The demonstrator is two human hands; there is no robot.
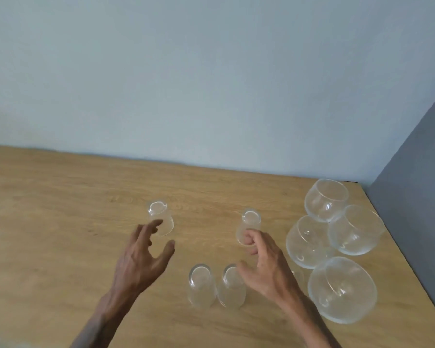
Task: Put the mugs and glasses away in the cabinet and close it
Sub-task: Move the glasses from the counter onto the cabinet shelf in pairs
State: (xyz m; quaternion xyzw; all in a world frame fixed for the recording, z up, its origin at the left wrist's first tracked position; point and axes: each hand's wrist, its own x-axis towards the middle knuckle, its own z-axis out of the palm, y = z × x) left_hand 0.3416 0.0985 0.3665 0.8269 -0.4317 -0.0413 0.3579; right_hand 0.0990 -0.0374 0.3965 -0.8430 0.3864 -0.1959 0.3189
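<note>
Your right hand (264, 262) has its fingertips curled around the lower wall of a small clear tapered glass (249, 226), upside down on the pale wooden countertop (60, 234) — the thumb stands apart from it, so the grip looks only half closed. Your left hand (141, 257) is spread, fingers at or just short of a second upturned tumbler (160, 221), left of that glass; contact is unclear. Two more inverted tumblers (202, 286) stand nearer you than that glass, and four round, thin-walled glass bowls (342, 290) cluster to its right. These pieces are probably light, smooth, slippery and fragile — take each around the wide lower wall, not the narrow base. No cabinet is in view.
</note>
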